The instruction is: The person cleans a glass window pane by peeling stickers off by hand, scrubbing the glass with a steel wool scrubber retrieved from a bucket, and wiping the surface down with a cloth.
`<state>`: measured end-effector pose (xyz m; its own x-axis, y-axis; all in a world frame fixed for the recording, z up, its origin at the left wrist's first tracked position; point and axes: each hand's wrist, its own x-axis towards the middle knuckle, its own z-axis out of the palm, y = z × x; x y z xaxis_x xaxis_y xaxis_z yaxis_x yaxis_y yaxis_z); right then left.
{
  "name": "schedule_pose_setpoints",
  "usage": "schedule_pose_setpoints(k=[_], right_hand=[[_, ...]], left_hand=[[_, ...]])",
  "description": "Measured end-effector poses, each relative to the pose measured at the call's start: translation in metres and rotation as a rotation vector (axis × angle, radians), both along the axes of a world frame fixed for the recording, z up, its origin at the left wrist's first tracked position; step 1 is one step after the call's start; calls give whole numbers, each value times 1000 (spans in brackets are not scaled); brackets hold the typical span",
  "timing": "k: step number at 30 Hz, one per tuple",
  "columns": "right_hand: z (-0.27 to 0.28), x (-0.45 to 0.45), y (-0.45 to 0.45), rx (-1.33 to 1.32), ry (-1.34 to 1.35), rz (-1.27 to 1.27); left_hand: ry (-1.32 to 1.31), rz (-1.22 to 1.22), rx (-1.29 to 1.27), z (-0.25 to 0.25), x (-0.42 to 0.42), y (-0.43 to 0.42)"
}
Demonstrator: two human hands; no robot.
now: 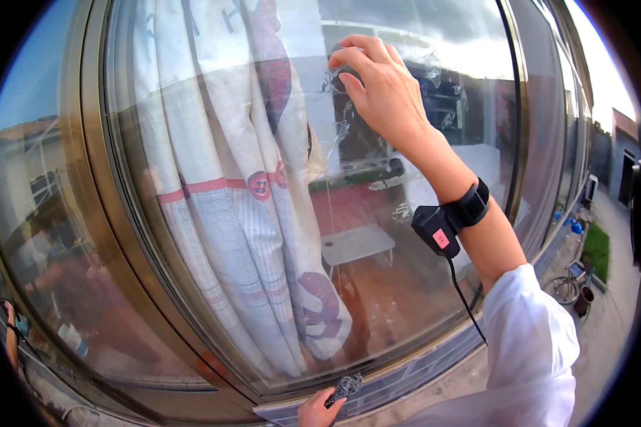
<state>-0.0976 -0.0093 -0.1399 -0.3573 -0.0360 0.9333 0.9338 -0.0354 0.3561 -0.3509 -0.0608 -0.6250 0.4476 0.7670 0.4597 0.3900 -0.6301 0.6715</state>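
With fingers half curled, parted and visibly holding nothing, the right hand (386, 87) arches over whitish residue patches (387, 183) on the window pane (420, 281), probably for fingertip work, while the left hand (315, 409) grips a steel-wool scrubber (347, 388) by the lower frame (412, 349), seemingly for readiness.

A pale curtain (214, 132) with a red band hangs in folds behind the glass, left of the right grip (386, 91) and above the left grip (319, 408). Also indoors, below the right grip, stands a small white table (356, 244) on thin legs. Outside, well to the lower right of the right grip, a strip of grass (595, 245) edges the paving (615, 302); near it are a bicycle (564, 288) and a dark brown pot (584, 301). A building (625, 146) rises at the far right.
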Motion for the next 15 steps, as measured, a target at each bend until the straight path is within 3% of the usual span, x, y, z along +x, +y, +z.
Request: schedule_pose_setpoints(k=[15], right_hand=[[32,5,-8,-120,-152,-75]], left_hand=[[-2,39,-101,5,-2,-1]])
